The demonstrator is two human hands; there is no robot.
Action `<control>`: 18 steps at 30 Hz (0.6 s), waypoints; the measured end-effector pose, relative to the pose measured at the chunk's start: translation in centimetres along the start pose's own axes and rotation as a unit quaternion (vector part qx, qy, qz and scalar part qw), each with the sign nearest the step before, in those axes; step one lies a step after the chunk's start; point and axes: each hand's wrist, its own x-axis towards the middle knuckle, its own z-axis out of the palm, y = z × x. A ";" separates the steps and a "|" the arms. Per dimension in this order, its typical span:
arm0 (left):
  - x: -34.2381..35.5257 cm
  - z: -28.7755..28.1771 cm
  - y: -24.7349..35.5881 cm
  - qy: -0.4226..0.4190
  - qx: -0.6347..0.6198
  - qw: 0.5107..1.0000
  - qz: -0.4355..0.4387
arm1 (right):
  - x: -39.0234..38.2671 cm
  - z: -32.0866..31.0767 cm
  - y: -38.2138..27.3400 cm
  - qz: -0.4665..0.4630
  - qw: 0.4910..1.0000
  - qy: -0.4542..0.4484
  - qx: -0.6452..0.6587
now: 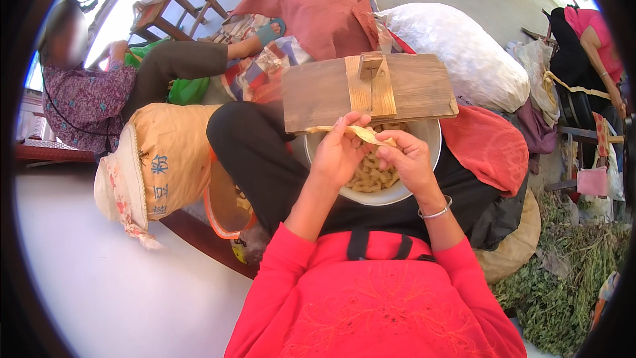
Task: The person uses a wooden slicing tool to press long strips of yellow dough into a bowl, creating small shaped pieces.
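Note:
A long pale-yellow, twisted strip, like a peeled root [363,134], stretches between my two hands above a white basin [440,142]. My left hand [336,152] grips its middle, fingers closed, with one end sticking out to the left. At the strip's right end my right hand [409,160] pinches it between thumb and fingers; a silver bangle [436,208] circles that wrist. Short yellowish cut pieces [371,176] lie in the basin below. Across its far rim rests a wooden board [424,83], carrying a lighter strip of wood and a small upright block [370,65].
An orange-rimmed bucket [228,233], a tan sack [175,159] and a sun hat [119,176] stand left. Beyond the board lie a red cloth [298,10] and a bulging white sack [457,53]. People sit left [86,103] and right [599,46]. Cut greenery [563,285] heaps right.

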 end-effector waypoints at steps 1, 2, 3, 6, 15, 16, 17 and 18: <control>0.3 -0.2 0.0 0.010 -0.001 1.000 0.006 | -0.5 0.5 -0.1 -0.002 1.000 0.001 -0.025; 0.5 -0.3 -0.1 0.046 0.000 0.999 0.006 | -0.8 0.3 0.2 -0.013 0.998 -0.017 -0.051; 0.6 -0.2 -0.2 0.068 0.107 0.992 0.013 | -1.2 0.5 -0.1 -0.029 0.992 -0.019 -0.123; 0.8 -1.0 -0.5 0.082 0.426 0.900 0.049 | -1.9 1.2 -2.3 -0.153 0.914 -0.048 -0.372; -1.8 3.8 -0.1 -0.017 0.902 0.322 0.288 | -0.5 0.1 -3.4 -0.384 0.743 -0.102 -0.538; -1.8 4.1 0.0 -0.015 0.902 0.311 0.297 | -0.5 0.0 -2.7 -0.396 0.758 -0.082 -0.512; -1.8 4.3 0.0 -0.014 0.903 0.301 0.306 | -0.6 -0.1 -2.3 -0.391 0.771 -0.073 -0.498; -1.8 4.5 0.0 -0.013 0.894 0.306 0.327 | -0.7 0.0 -2.0 -0.384 0.784 -0.062 -0.483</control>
